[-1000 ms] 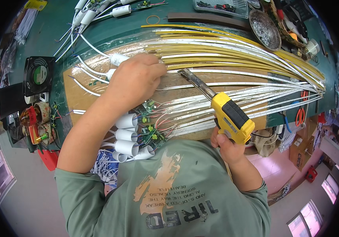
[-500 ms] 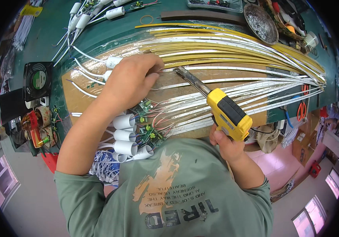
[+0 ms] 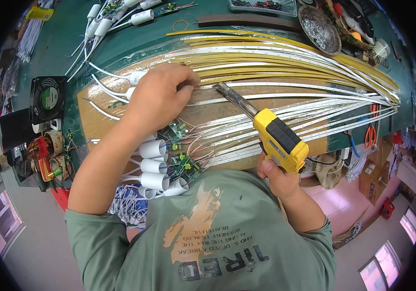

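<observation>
My right hand (image 3: 281, 178) grips a yellow and black soldering gun (image 3: 279, 138). Its metal tip points up and left, close to the end of a white LED strip (image 3: 266, 83). My left hand (image 3: 164, 94) is closed in a pinch just left of the tip; what its fingertips hold is hidden. Beside that hand, white cylindrical lamp housings (image 3: 136, 77) with white cables lie on a brown cardboard sheet (image 3: 96, 116). Nearer to me, green circuit boards (image 3: 184, 164) with thin red and white wires sit between more white housings (image 3: 154, 181) and the strips' ends.
Yellow-edged strips (image 3: 246, 63) fan across the green table (image 3: 164, 34). A round metal dish (image 3: 320, 30) stands at the far right. Orange-handled scissors (image 3: 371, 135) lie at the right edge. On the left stands a black fan (image 3: 47, 100); more housings (image 3: 142, 17) lie at the far left.
My left hand has moved slightly left, and the housings beside it have shifted a little. The soldering gun has hardly moved, its tip staying by the strip's end.
</observation>
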{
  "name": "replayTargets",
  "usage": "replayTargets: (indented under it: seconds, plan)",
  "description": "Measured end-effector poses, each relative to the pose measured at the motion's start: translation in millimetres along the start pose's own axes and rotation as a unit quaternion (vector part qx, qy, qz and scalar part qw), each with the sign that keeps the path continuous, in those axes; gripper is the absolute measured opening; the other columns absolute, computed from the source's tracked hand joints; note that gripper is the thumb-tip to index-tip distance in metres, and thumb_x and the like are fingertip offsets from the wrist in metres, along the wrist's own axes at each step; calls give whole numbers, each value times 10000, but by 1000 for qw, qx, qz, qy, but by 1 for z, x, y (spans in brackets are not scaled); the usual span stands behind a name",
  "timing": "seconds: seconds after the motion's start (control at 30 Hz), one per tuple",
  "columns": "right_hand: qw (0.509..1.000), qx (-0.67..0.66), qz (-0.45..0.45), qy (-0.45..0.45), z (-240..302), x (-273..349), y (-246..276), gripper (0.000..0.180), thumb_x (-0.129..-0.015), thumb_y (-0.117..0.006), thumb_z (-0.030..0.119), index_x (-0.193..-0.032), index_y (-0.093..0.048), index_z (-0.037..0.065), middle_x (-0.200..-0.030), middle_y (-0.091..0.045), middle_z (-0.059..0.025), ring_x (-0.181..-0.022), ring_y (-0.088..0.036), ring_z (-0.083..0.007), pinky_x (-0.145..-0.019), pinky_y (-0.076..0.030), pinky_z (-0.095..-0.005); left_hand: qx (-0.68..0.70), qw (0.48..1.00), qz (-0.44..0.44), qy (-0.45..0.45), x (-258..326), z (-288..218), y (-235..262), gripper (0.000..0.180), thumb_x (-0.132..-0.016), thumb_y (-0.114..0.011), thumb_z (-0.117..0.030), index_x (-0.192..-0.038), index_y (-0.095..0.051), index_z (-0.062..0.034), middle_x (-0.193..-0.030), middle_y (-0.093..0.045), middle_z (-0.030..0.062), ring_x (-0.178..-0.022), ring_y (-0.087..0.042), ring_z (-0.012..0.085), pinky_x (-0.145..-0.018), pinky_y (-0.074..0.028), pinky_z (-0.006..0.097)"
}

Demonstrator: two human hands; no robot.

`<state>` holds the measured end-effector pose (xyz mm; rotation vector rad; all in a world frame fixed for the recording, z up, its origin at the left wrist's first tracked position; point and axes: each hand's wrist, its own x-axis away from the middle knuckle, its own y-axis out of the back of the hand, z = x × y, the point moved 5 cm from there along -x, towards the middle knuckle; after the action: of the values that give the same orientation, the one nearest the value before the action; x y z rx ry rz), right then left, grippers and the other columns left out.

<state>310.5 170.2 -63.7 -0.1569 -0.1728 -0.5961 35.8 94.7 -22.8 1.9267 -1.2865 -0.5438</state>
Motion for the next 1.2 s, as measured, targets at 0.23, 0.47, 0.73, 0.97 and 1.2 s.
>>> replayTargets:
  seconds: [0.23,0.47,0.73,0.97,1.2]
  plan:
    - [997,-63,0,-40,-2,2,3,361,-845,-653,-3,-1191,-551,3,-931,-606,-35,-809,-564,-116,-705,-463,-264,-70,994,21,-87,-2,0,-6,118,-805,-612,-79,-895,-679,-44,-908,-665,115,-920,-605,315,-837,-483,399]
    - [998,-47,6,-50,-3,3,4,393,-837,-666,8,-1212,-550,3,-942,-603,-34,-828,-562,-125,-721,-463,-274,-67,993,5,-96,-2,-3,-6,85,-813,-617,-82,-866,-665,-38,-896,-658,111,-930,-598,313,-835,-475,406]
    - [999,37,8,23,2,1,1,522,-878,-605,137,-1325,-418,-56,-791,-555,-91,-553,-496,-142,-486,-417,-264,-77,992,-8,-99,-2,-5,-9,81,-811,-611,-85,-848,-656,-28,-869,-646,121,-914,-586,331,-836,-464,426]
    - [999,-32,10,-32,3,-2,-4,291,-823,-658,-9,-1103,-580,-6,-865,-607,-39,-752,-564,-126,-672,-467,-277,-86,993,-8,-77,-3,-5,-10,90,-811,-601,-92,-841,-653,-25,-865,-646,125,-918,-586,334,-842,-461,433]
    - [999,-8,21,-38,3,-5,-7,271,-830,-640,-16,-1093,-581,-5,-834,-597,-36,-723,-556,-126,-655,-461,-277,-86,995,1,-50,-4,-3,-11,113,-803,-591,-100,-841,-664,-23,-888,-660,138,-940,-596,341,-866,-461,437]
